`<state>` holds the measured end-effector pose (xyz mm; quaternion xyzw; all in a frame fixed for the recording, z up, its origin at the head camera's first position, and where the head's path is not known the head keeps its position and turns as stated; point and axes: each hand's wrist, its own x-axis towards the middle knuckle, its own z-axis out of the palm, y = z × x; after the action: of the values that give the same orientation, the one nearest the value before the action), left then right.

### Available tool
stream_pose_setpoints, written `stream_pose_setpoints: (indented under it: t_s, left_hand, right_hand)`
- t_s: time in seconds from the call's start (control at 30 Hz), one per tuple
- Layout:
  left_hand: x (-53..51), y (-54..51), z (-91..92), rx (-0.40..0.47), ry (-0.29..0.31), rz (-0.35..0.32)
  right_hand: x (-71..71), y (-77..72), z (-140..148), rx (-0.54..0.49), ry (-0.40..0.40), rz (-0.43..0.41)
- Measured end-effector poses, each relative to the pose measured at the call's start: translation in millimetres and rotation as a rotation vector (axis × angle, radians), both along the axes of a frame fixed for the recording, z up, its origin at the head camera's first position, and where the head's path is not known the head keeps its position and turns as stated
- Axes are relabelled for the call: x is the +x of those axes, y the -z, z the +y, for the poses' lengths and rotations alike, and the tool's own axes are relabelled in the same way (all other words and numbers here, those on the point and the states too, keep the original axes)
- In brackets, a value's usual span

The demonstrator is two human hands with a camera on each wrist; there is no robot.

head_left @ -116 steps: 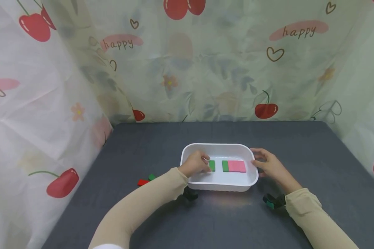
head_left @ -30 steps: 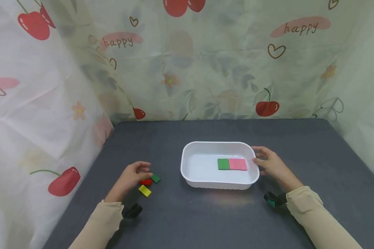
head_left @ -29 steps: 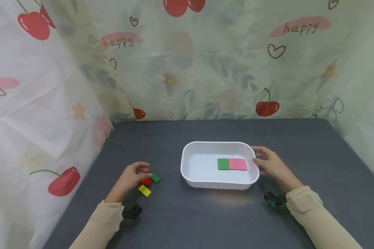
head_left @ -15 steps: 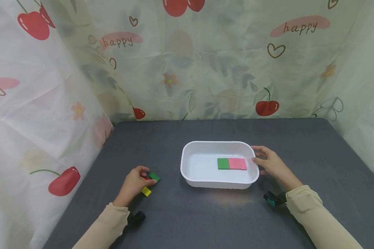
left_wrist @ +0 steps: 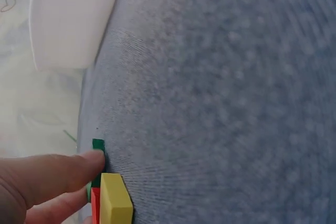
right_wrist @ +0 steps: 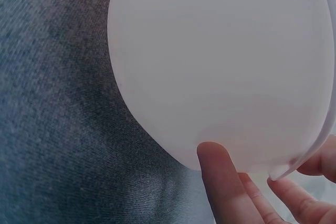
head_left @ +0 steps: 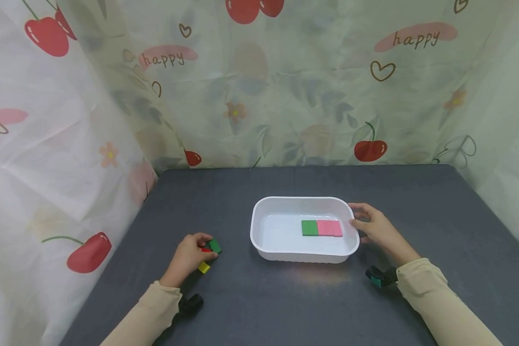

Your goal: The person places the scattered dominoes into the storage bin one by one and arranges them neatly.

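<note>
Since approx. 0.5 s ago, the small green rectangular tile (head_left: 215,245) has swung steeper. L hand (head_left: 189,254) pinches it btw thumb & fingers, so grasp's prob. secured. It's on or just off the dark cloth-covered bench (head_left: 285,307) (can't tell), approx. 9 o'clock of the white rounded-rectangular tub (head_left: 302,257). R hand (head_left: 374,228), fingers loose, rests vs. tub's 3 o'clock end.

left grip (head_left: 189,255) out of tray (head_left: 304,257), green tile (head_left: 215,245) pinched, slightly turned

Tray (head_left: 281,240) glossy plastic; tabletop (head_left: 311,307) matt, woven cloth.
</note>
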<state>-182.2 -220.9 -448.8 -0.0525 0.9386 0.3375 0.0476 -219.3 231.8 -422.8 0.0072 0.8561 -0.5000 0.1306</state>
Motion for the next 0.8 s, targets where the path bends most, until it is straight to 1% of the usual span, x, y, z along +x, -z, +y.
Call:
stream_pose_setpoints:
  t_s: [0.07, 0.27, 0.47, 0.6, 0.73, 0.8]
  left_hand:
    - [-0.7, -1.0, 0.2, 0.003, 0.005, -0.010]
    - [-1.8, -3.6, 1.1, 0.004, -0.010, -0.051]
    - [-4.9, -3.7, 2.2, 0.001, -0.020, -0.056]
    - [-5.0, -7.5, 3.3, 0.008, -0.028, -0.064]
    - [-6.1, -14.3, 5.4, 0.065, -0.048, -0.057]
    - [-7.9, -19.4, 7.1, 0.119, -0.055, -0.041]
  right_hand:
    - [0.0, 0.1, 0.2, 0.001, 0.000, 0.001]
    - [0.7, 0.5, 1.3, -0.008, -0.004, 0.003]
    - [1.9, 0.2, 1.8, -0.020, -0.014, 0.013]
    - [2.1, -0.9, 1.1, -0.030, -0.015, 0.009]
    - [1.9, -1.4, 0.7, -0.036, -0.012, 0.004]
    - [1.8, -1.4, 0.8, -0.035, -0.011, 0.007]
